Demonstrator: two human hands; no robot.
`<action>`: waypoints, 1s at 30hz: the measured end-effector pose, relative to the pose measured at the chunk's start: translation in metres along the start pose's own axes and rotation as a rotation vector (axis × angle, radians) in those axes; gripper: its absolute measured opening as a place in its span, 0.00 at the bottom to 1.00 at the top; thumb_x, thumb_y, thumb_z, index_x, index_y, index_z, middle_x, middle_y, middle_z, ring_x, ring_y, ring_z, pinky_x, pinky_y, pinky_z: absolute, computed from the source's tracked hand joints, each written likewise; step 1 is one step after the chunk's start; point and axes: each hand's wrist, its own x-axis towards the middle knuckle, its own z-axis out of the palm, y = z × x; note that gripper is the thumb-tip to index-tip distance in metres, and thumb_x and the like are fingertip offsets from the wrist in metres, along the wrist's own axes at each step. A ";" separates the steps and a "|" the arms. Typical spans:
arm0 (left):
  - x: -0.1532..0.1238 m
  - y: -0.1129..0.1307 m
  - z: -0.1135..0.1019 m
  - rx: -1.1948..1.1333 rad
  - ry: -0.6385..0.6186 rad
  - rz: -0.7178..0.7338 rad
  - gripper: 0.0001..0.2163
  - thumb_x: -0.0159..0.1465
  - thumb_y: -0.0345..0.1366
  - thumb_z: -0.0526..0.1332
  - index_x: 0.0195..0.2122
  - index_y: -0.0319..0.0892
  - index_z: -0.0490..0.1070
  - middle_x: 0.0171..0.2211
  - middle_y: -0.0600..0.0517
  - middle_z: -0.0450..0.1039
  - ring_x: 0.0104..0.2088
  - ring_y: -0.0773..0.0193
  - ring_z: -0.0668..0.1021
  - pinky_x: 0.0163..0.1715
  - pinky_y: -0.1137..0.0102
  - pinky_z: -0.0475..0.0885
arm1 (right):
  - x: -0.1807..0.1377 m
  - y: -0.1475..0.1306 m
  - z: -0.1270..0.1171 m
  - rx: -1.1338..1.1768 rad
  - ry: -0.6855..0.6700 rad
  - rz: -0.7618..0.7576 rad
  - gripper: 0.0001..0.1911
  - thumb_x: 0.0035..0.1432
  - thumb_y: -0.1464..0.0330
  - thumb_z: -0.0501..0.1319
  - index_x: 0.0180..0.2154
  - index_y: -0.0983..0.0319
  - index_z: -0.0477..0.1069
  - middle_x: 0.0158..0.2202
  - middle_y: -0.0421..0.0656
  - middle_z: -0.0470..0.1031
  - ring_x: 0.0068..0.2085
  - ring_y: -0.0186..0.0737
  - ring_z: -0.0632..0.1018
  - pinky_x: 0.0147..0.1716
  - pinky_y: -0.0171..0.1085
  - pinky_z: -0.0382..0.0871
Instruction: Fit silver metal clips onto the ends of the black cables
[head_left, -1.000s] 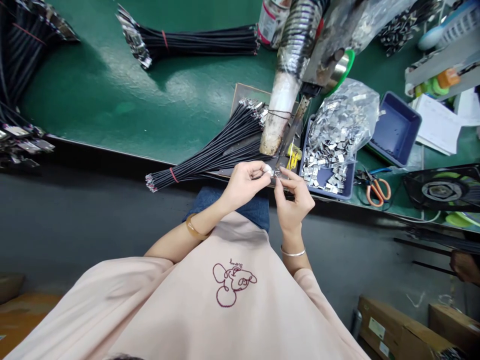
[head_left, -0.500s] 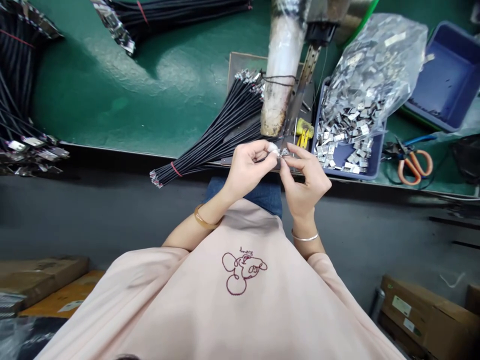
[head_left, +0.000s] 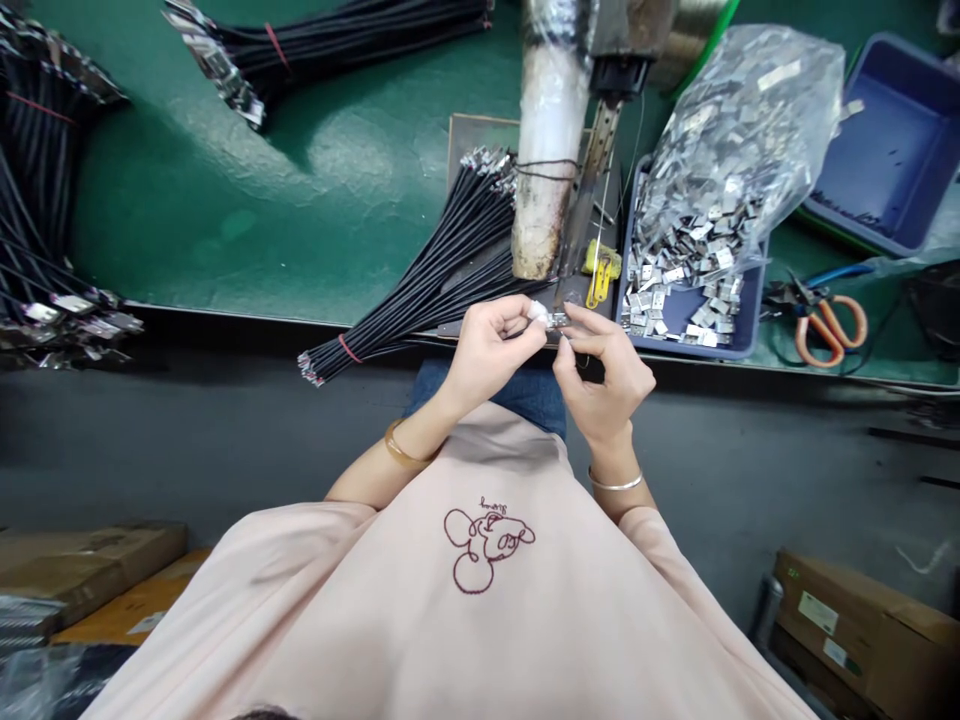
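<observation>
My left hand (head_left: pixel 495 345) is closed in a pinch, with white wrapping on a fingertip. At its fingertips is a small silvery metal connector (head_left: pixel 556 320). My right hand (head_left: pixel 609 368) meets it from the other side, thumb and index finger closed about the connector's right end. Just beyond the hands, a white, brown-stained tube (head_left: pixel 546 190) comes down beside a metal soldering-station arm (head_left: pixel 596 150). Left of them lies a bundle of black cables (head_left: pixel 427 270) tied with a red band. Whether a cable runs into my left hand is hidden.
To the right stands a blue bin (head_left: pixel 742 340) of metal shells with a plastic bag (head_left: pixel 750 120) of more. A yellow clip-like piece (head_left: pixel 600 278), orange-handled scissors (head_left: pixel 832 335) and another blue tray (head_left: pixel 885 150) lie around. More cable bundles (head_left: pixel 360 35) rest at the back and left.
Both hands have come slightly down, nearer to me, and away from the tube's tip. The small metal connector shows more plainly between the fingers. The whole view has shifted a little.
</observation>
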 end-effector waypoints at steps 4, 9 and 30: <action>-0.005 -0.001 -0.001 0.097 -0.028 0.023 0.08 0.61 0.34 0.61 0.25 0.39 0.68 0.18 0.59 0.50 0.21 0.73 0.53 0.22 0.72 0.48 | 0.003 -0.001 -0.009 0.121 0.080 0.144 0.02 0.64 0.70 0.61 0.39 0.57 0.72 0.38 0.38 0.83 0.31 0.34 0.83 0.27 0.33 0.77; -0.016 -0.003 -0.007 0.347 -0.256 0.093 0.10 0.60 0.31 0.60 0.22 0.38 0.69 0.17 0.60 0.48 0.21 0.73 0.53 0.23 0.73 0.50 | 0.019 -0.001 -0.033 0.133 0.788 -0.045 0.05 0.60 0.59 0.66 0.36 0.52 0.77 0.23 0.32 0.67 0.14 0.27 0.62 0.12 0.35 0.58; 0.012 -0.023 -0.023 0.936 0.175 0.644 0.10 0.69 0.31 0.57 0.36 0.39 0.78 0.34 0.46 0.75 0.38 0.57 0.73 0.41 0.62 0.68 | 0.058 0.083 -0.056 -0.353 -0.240 0.566 0.06 0.49 0.71 0.64 0.24 0.59 0.68 0.23 0.36 0.71 0.28 0.36 0.72 0.35 0.39 0.64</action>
